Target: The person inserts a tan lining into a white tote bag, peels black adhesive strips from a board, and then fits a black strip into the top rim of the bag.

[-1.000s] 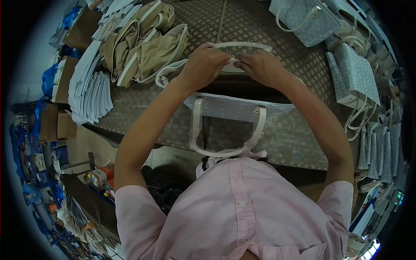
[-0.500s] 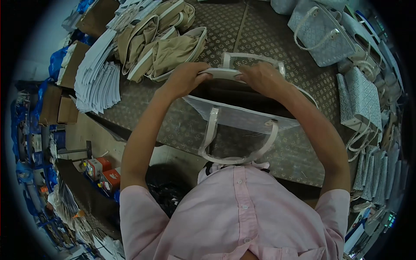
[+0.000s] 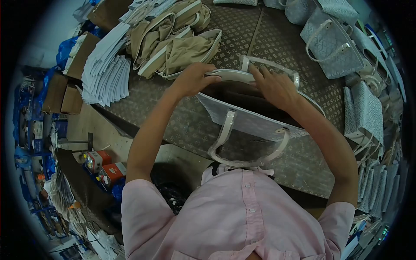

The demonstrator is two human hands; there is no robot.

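Patterned table [image 3: 242, 30], left hand [image 3: 193, 80] still gripping tote bag [image 3: 247, 119] rim, right hand [image 3: 277, 86] now flatter, fingers inside.

Both bare arms reach forward, elbows bent outward, forearms converging ahead of the chest. The left hand [image 3: 193, 79] is curled palm down, fingers closed in a grip with the thumb pointing toward the other hand. The right hand [image 3: 275, 86] lies flatter, fingers stretched forward and slightly spread, wrist bent.
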